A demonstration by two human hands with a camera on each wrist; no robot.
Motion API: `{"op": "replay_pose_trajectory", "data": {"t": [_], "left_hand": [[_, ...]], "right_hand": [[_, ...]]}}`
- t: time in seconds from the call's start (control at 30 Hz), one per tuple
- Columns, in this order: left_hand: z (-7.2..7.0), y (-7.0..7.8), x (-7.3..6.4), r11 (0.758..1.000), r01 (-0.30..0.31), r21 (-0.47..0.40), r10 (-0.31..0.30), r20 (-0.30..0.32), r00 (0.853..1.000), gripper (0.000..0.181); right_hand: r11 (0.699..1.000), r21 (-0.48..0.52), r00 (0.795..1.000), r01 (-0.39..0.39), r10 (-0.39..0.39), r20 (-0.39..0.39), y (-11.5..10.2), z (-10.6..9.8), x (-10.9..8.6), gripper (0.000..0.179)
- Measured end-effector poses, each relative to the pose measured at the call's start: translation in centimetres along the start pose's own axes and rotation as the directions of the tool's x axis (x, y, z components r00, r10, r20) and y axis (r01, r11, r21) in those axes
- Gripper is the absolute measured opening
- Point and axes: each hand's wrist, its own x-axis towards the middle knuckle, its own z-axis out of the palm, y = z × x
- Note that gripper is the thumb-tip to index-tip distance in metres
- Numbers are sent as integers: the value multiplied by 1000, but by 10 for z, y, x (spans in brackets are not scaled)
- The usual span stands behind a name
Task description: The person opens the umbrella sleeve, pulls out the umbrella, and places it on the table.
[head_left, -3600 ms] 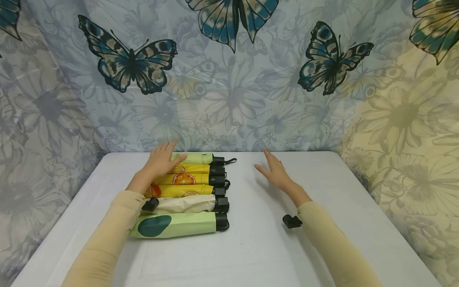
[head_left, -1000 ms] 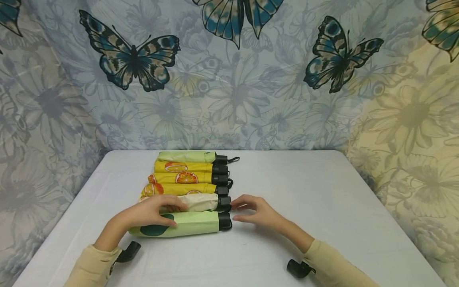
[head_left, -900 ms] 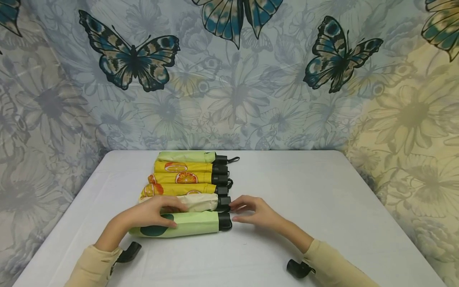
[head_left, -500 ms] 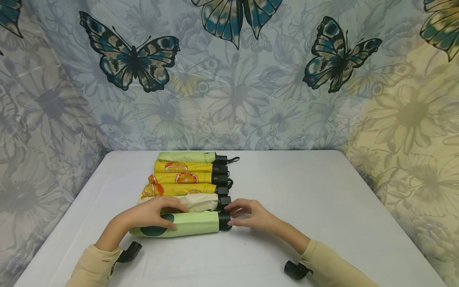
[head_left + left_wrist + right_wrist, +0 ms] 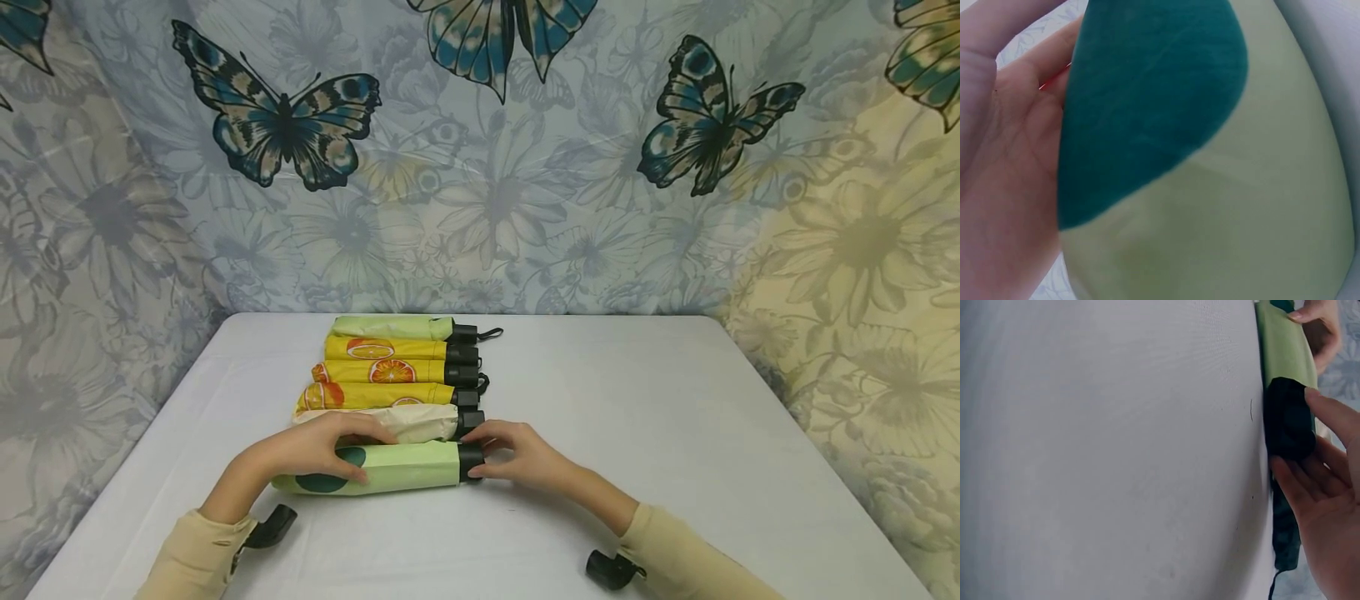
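Note:
The nearest folded umbrella (image 5: 412,467), pale green with dark green leaf shapes, lies on its side, its black handle (image 5: 1289,419) to the right. My left hand (image 5: 311,446) grips its body, thumb on the near side and fingers over the far side. In the left wrist view, the umbrella's fabric (image 5: 1210,231) fills most of the frame, with the palm beside it. My right hand (image 5: 528,454) holds the handle end between thumb and fingers. Directly behind lies a cream umbrella (image 5: 420,422), partly hidden by the left hand.
Behind these, yellow umbrellas with orange-slice prints (image 5: 427,372) and another light green umbrella (image 5: 390,327) lie in a row, handles to the right. All rest on a white table (image 5: 637,400). A butterfly-patterned cloth (image 5: 495,208) stands behind the table's back edge.
Both hands have come from the back of the table to the nearest umbrella. Over the last second the right hand moved slightly left and closed onto its handle; the left hand stayed in place.

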Motion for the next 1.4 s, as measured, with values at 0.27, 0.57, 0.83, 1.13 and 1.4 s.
{"op": "replay_pose_trajectory", "data": {"t": [0.27,0.57,0.83,1.13,1.4], "left_hand": [[1,0,0,999,-15,30,15,1,1000,58],[1,0,-1,998,-9,55,9,8,1000,59],[1,1,0,999,4,43,-4,14,1000,58],[1,1,0,1000,12,28,-13,13,1000,57],[0,1,-1,1000,22,21,-22,9,1000,56]], "right_hand": [[987,-160,999,6,-12,-31,-9,5,1,43],[988,-155,998,-12,2,-66,-11,8,1,36],[994,-110,997,-21,12,-82,-9,10,0,34],[994,-104,997,-31,23,-77,-9,9,-2,34],[995,-63,994,-81,77,-75,-6,6,-4,32]]}}
